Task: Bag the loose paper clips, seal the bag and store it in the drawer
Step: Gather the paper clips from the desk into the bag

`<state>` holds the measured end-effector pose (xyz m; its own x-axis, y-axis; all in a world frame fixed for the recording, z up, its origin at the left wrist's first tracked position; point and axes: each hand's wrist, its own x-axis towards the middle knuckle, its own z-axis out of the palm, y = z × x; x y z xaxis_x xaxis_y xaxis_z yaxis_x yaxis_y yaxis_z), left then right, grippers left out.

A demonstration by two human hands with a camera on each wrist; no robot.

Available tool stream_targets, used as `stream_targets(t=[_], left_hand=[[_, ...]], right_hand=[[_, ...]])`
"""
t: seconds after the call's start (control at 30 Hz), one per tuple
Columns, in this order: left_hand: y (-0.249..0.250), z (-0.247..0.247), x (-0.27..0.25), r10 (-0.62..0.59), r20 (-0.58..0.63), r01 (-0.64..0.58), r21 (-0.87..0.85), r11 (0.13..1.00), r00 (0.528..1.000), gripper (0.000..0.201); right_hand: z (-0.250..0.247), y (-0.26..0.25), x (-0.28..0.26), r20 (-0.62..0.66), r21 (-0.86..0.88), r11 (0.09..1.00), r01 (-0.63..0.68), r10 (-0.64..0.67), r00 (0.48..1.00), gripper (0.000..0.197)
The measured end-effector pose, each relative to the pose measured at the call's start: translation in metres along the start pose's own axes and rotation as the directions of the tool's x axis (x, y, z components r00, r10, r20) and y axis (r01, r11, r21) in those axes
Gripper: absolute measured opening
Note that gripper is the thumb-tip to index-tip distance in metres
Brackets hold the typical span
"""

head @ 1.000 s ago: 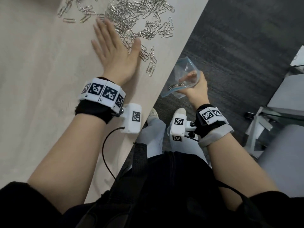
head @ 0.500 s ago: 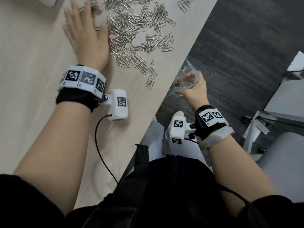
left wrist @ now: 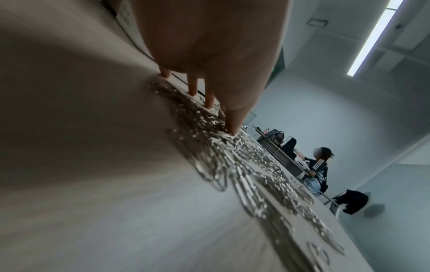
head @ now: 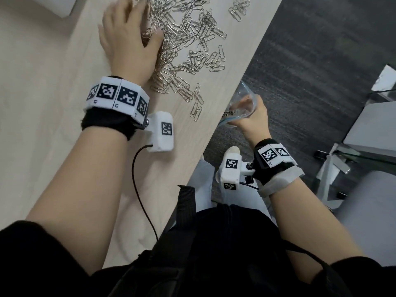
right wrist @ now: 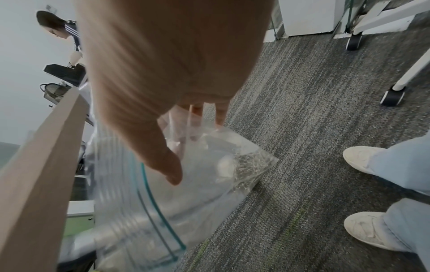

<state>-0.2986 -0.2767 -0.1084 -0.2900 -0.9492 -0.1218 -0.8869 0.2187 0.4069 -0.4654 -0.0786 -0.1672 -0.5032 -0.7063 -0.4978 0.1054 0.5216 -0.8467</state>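
Observation:
A heap of silver paper clips [head: 188, 39] lies spread on the light wooden table [head: 42, 125], reaching close to its right edge. My left hand [head: 128, 35] sits on the left side of the heap, its fingertips [left wrist: 192, 90] and thumb standing on the clips [left wrist: 244, 165] without enclosing any. Just below the table edge, my right hand [head: 255, 118] grips a clear zip bag [head: 240, 110] by its mouth, thumb inside the rim. The bag [right wrist: 209, 193] hangs open, with a small clump of clips [right wrist: 251, 165] in its bottom corner.
A white object [head: 62, 7] lies at the table's far left. Grey carpet [head: 300, 61] lies to the right, with castor-footed furniture legs [right wrist: 393, 95] on it. My shoes [right wrist: 363, 160] stand under the bag. Another person [left wrist: 316, 165] sits at a far desk.
My left hand went from lying flat by the near clips to the far left of the heap, then onto the heap. The right hand kept the bag at the table edge.

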Motion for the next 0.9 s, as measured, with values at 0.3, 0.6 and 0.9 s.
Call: stream_targets(t=[0.3,0.6,0.9], left_hand=[[0.009,-0.001,-0.038,0.047,0.035,-0.044,-0.074,0.996,0.998,0.025],[0.015,-0.006,-0.068,0.147,0.220,-0.138,-0.055,0.989,0.964,0.080],[0.018,-0.005,-0.081,0.187,0.285,-0.194,-0.004,0.981,0.940,0.088]], right_hand=[[-0.002,0.003,-0.008,-0.038,-0.055,0.998,-0.011,0.009,0.999,0.054],[-0.011,0.008,-0.021,-0.018,-0.010,1.000,0.007,-0.007,1.000,0.050],[-0.012,0.012,-0.032,0.013,0.018,0.999,0.049,-0.050,0.999,0.053]])
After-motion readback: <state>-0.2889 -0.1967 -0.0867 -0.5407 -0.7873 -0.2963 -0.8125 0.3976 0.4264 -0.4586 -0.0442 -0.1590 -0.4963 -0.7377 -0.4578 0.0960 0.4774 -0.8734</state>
